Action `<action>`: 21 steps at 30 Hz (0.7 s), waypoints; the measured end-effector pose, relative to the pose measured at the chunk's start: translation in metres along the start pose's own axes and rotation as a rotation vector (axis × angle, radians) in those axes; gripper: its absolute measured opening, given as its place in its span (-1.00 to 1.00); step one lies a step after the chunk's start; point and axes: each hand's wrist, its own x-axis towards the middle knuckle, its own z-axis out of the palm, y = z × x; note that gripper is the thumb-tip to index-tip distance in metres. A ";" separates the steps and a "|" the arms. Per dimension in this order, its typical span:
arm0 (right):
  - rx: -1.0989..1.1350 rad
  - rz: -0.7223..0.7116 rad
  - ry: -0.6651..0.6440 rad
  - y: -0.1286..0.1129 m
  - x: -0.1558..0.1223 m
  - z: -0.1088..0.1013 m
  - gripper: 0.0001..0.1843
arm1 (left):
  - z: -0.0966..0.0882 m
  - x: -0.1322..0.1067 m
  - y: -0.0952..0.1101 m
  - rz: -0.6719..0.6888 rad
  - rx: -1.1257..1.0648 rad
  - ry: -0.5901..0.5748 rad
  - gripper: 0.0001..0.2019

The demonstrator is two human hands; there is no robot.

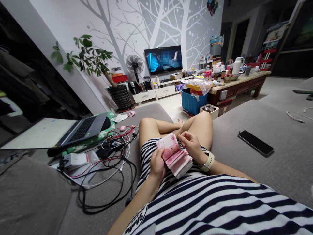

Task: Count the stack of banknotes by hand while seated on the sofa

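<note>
Two hands, left (157, 164) gripping banknotes (174, 156), right (189, 147) atop, blue crate (190, 103) holding perhaps bags (199, 86)

Single head-worn view, wide-angle, facing forward and down, close above the left hand (157, 164) and right hand (192, 147)

A thick wad of pink yuan banknotes (177, 160), edges fanned and curling, sits tilted in the left hand (157, 164).

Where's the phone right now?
In the head view, the black phone lies on the grey sofa at the person's right, out beyond their right hand and white watch.
</note>
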 end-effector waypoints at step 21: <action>-0.024 -0.009 -0.050 -0.001 0.001 0.002 -0.65 | -0.001 0.005 -0.001 0.020 -0.050 0.099 -0.75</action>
